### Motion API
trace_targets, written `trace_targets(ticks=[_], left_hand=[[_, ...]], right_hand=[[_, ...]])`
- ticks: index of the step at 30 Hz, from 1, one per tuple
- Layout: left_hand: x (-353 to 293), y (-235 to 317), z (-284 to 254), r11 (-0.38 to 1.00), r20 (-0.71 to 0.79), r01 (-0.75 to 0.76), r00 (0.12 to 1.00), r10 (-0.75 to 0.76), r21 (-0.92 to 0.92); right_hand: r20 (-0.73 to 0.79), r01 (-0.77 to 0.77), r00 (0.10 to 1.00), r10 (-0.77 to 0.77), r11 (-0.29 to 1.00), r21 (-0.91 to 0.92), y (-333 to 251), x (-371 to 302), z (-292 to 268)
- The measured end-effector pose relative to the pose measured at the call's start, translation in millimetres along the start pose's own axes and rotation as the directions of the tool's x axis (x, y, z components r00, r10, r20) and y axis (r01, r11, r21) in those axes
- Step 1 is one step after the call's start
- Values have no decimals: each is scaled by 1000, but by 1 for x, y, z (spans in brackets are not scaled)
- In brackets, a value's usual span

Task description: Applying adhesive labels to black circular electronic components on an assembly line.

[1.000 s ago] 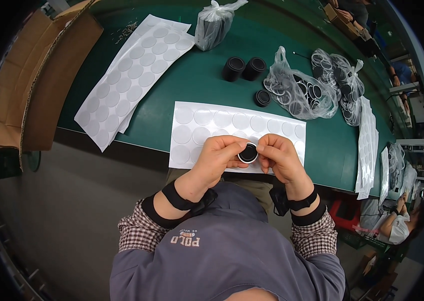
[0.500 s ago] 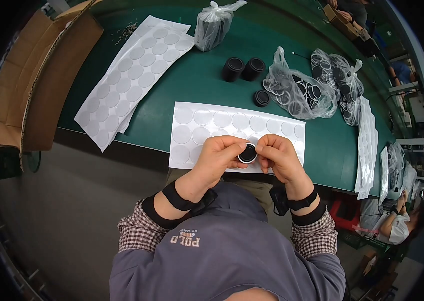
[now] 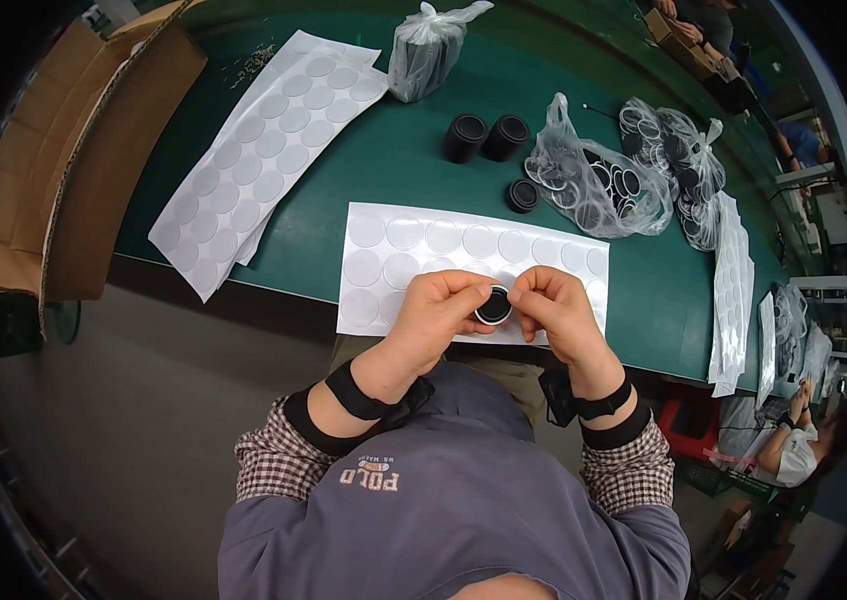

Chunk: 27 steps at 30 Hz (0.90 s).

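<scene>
Between my two hands is a small round black disc with a white rim (image 3: pixel 492 306), held over the near edge of a white sheet of round clear stickers (image 3: pixel 481 238). My left hand (image 3: pixel 437 314) pinches the disc's left side between thumb and fingers. At its upper right edge, the thumb and forefinger of my right hand (image 3: pixel 555 310) are pressed together against the rim; any thin piece between them is too small to see. Both wrists wear black straps.
Two stacks of black discs (image 3: pixel 465 138) and a shorter stack (image 3: pixel 522 196) stand beyond the sheet. Clear bags of rimmed discs (image 3: pixel 598 190) lie right. More sticker sheets (image 3: pixel 268 150), a tied bag (image 3: pixel 430 52) and a cardboard box (image 3: pixel 93 170) are left. Another person sits far right.
My right hand has shifted very slightly left along the disc's edge. My left hand and the disc stay in place.
</scene>
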State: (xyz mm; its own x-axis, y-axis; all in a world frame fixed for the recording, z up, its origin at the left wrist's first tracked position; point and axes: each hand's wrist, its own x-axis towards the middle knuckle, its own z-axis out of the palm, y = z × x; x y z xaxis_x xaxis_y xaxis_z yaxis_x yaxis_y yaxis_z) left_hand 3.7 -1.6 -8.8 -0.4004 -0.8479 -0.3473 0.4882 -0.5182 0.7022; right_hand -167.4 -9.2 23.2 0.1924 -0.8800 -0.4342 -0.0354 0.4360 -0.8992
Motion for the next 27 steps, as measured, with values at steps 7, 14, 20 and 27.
trace_targets(ticks=[7, 14, 20, 27], left_hand=[[0, 0, 2, 1000, -13, -21, 1000, 21, 4], [-1, -5, 0, 996, -1, -82, 997, 82, 43], [-3, -5, 5, 985, -8, -123, 992, 125, 118], [-4, -9, 11, 954, -5, -224, 973, 230, 201]], right_hand=[[-36, 35, 999, -39, 994, -103, -1, -1, 1], [-77, 42, 996, -55, 986, -163, -3, -6, 6], [-88, 102, 988, -127, 962, -252, -2, -9, 7], [-77, 193, 968, -238, 905, -378, -4, -17, 11]])
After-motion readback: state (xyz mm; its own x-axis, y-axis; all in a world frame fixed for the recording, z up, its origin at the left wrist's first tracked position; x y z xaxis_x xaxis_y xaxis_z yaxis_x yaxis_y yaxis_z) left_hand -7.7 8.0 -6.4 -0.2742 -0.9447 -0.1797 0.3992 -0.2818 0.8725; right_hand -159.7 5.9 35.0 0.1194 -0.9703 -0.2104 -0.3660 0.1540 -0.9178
